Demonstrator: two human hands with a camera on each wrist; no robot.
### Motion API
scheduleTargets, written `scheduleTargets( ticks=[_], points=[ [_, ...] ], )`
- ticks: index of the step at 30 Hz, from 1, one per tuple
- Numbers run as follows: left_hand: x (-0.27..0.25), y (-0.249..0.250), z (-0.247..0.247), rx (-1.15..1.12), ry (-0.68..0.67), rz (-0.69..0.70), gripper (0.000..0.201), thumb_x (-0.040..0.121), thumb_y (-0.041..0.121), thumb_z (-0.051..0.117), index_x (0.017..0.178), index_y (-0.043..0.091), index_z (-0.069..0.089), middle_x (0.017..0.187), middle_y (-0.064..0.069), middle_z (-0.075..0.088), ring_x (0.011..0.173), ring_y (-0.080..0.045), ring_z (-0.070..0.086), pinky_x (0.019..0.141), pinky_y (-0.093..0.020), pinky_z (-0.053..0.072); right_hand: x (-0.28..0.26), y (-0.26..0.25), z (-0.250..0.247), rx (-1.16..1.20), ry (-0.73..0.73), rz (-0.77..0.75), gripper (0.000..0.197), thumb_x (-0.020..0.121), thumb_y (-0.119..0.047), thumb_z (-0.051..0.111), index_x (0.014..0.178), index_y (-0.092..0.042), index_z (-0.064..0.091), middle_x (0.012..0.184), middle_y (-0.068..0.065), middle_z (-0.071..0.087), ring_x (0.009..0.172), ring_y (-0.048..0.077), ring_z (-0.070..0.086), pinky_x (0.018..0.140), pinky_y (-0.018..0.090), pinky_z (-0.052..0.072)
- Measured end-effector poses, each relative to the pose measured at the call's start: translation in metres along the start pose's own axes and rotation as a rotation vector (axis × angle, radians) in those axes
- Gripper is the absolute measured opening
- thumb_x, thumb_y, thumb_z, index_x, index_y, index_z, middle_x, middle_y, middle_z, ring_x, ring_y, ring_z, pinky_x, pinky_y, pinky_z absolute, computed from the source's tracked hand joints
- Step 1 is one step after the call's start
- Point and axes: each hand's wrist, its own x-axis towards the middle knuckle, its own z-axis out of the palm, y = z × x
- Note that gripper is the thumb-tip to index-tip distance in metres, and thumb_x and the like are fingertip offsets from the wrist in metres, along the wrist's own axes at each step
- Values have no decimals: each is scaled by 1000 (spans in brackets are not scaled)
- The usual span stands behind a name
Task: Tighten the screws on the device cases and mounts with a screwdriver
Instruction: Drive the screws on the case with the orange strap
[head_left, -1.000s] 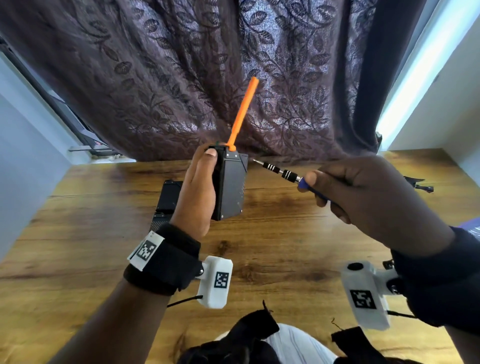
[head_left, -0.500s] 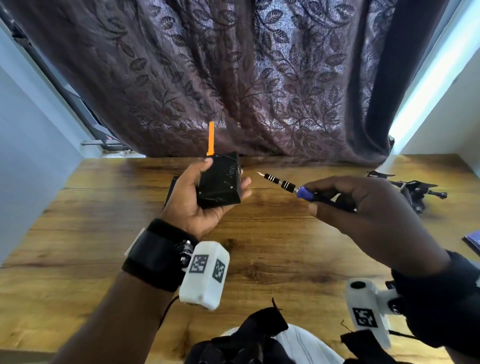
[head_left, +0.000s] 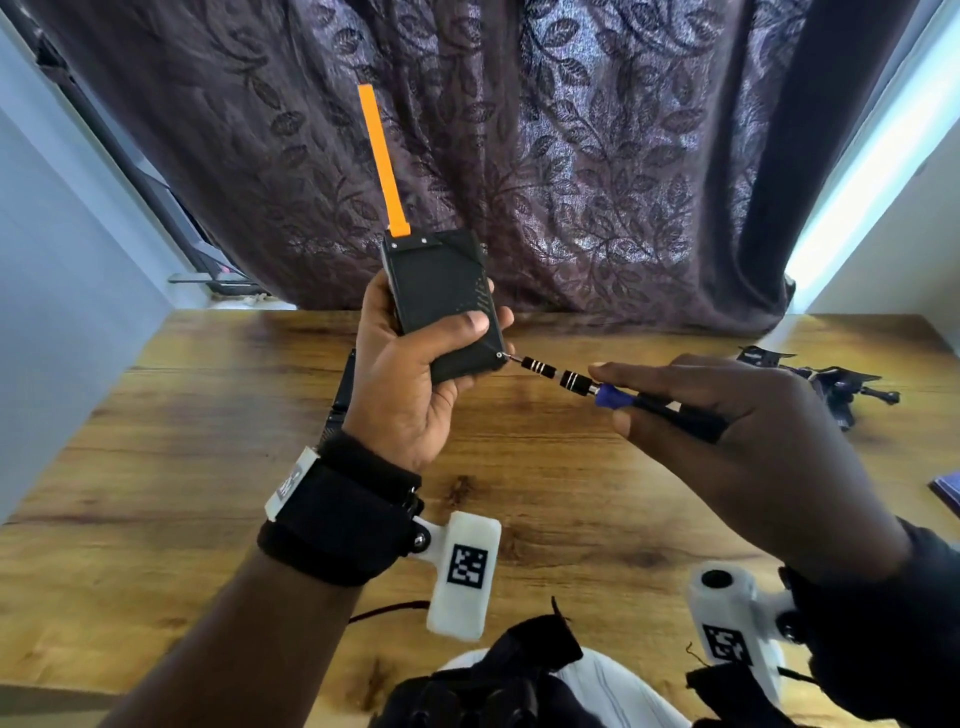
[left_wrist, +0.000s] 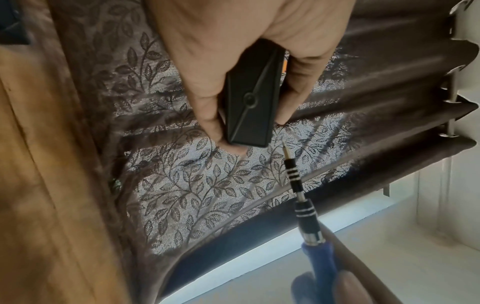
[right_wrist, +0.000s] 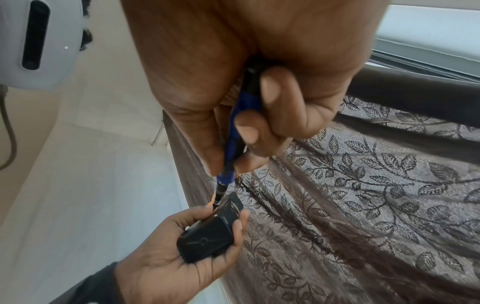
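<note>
Screwdriver (head_left: 597, 387) handle's rear buried under right hand (head_left: 737, 447); second black case (head_left: 345, 384) mostly behind left hand (head_left: 410, 384).

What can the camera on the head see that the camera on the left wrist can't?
Only the head view shows the orange strip sticking up from the black case, the wooden table, and black mount parts lying on it at the right.

Only the left wrist view shows the case's bottom end, with a round mark in its middle.

Both show the left hand gripping the case, the screwdriver, and the leafy curtain.
</note>
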Motion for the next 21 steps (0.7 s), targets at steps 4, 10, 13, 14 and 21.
scheduleTargets(
  ticks=[4, 10, 13, 14, 21],
  points=[
    [-1, 4, 2, 15, -16, 18, 69, 81, -10, 66, 143, 9, 43, 131, -34, 61, 103, -48, 72, 77, -52, 61, -3, 1, 1, 0, -3, 9, 34, 84, -34, 73, 118, -37, 74, 83, -15, 70, 71, 7, 63, 61, 8, 41],
    [-3, 4, 4, 24, -19, 39, 69, 80, -10, 66, 142, 8, 42, 132, -35, 60, 102, -48, 71, 75, -51, 61, -4, 2, 2, 2, 10, 10, 34, 84, -35, 73, 117, -38, 74, 86, -16, 71, 75, 9, 66, 63, 12, 46],
    [-4, 4, 4, 20, -16, 34, 71, 80, -10, 66, 144, 8, 42, 133, -35, 60, 102, -47, 72, 75, -50, 61, -5, 3, 2, -6, 19, 5, 34, 84, -35, 74, 118, -37, 75, 85, -17, 70, 75, 8, 64, 63, 10, 43],
    [-4, 3, 4, 21, -11, 31, 71, 80, -10, 66, 144, 8, 42, 132, -34, 61, 102, -47, 72, 76, -50, 61, -5, 3, 2, -8, 19, 5, 33, 84, -34, 74, 118, -37, 75, 85, -17, 70, 74, 7, 64, 63, 9, 42],
    [-5, 1, 3, 63, -6, 41, 68, 80, -11, 66, 142, 7, 44, 130, -36, 60, 102, -48, 71, 77, -52, 60, -6, 3, 2, -33, -7, 6, 33, 85, -32, 74, 118, -40, 74, 83, -16, 71, 72, 5, 63, 63, 8, 42]
  ],
)
